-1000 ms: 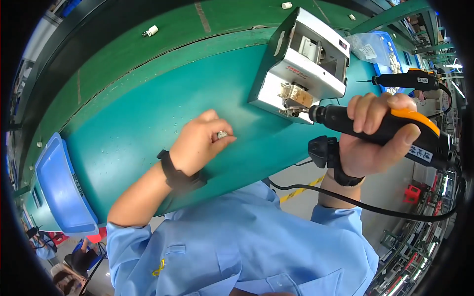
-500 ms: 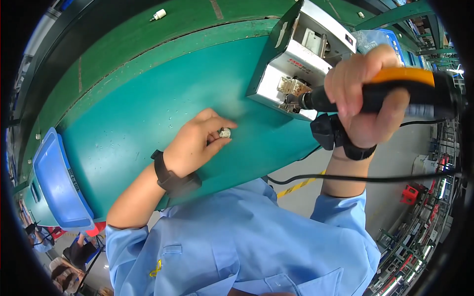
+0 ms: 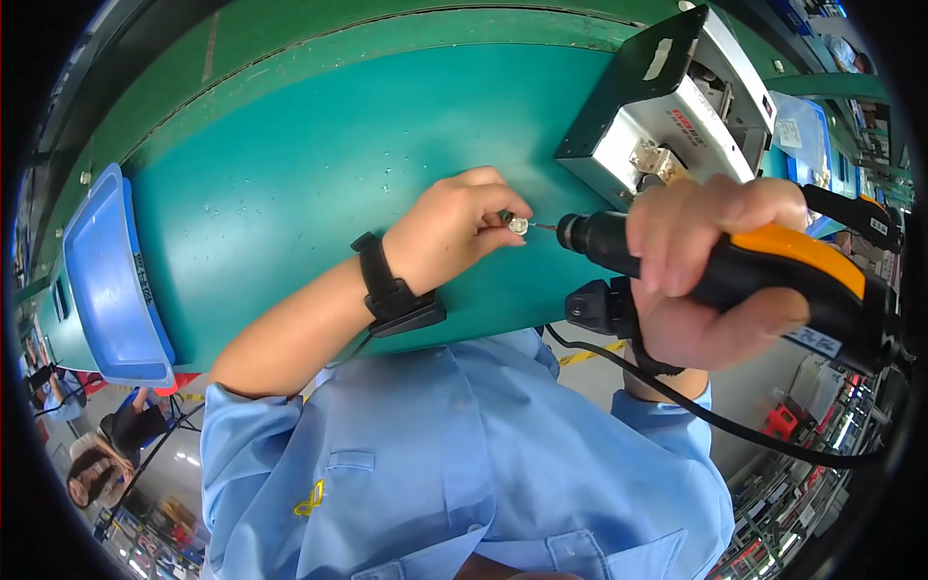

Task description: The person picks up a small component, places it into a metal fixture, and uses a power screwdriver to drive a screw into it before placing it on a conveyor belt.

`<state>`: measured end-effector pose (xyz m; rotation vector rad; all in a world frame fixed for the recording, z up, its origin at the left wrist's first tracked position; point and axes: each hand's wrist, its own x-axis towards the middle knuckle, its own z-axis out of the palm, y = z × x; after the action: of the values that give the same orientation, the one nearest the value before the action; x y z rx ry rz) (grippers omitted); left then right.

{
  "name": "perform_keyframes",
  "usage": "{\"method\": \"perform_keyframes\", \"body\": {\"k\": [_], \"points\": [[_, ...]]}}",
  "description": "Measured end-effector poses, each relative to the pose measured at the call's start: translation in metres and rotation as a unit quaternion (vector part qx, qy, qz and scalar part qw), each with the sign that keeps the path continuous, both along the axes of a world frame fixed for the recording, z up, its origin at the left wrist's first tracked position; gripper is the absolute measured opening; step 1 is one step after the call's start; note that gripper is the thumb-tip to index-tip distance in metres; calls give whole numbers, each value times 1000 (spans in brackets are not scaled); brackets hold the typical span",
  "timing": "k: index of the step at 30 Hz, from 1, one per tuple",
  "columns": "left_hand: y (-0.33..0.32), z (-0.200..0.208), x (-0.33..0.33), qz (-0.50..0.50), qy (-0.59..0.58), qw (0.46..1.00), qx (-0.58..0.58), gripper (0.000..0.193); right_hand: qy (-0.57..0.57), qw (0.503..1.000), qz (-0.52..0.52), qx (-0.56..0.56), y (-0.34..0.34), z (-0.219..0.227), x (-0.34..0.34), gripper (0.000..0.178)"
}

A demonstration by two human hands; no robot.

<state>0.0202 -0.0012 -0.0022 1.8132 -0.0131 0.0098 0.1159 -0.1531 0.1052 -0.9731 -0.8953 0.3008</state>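
Left hand [image 3: 464, 217]: thumb and fingertips pinching a small white round fitting [image 3: 518, 226], above the green work mat [image 3: 290, 242].
Right hand [image 3: 698, 227]: fingers wrapped around a black-and-orange electric screwdriver [image 3: 822, 268].
Screwdriver bit [image 3: 545, 227]: pointing left, tip at the fitting; contact too small to tell.
Screw feeder [image 3: 638, 101]: silver and black, on the mat's far right, beyond the screwdriver.
Blue plastic tray [image 3: 108, 280]: at the mat's left end.
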Motion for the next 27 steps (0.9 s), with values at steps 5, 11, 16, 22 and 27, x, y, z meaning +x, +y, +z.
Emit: {"method": "perform_keyframes", "body": {"k": [5, 11, 16, 22, 27], "points": [[1, -1, -4, 5, -8, 1000, 3, 22, 25, 984, -82, -158, 11, 8, -18, 59], [2, 0, -5, -2, -7, 1000, 20, 25, -24, 973, -77, -215, 20, 5, -21, 58], [2, -2, -6, 12, -24, 999, 17, 26, -66, 970, -38, -230, 26, 6, -19, 54], [1, -2, -5, 22, -40, 998, 30, 24, -57, 975, -66, -205, 31, -2, -22, 52], [-2, -1, -5, 21, -37, 999, 30, 23, -67, 975, -68, -200, 28, -3, -23, 52]]}}
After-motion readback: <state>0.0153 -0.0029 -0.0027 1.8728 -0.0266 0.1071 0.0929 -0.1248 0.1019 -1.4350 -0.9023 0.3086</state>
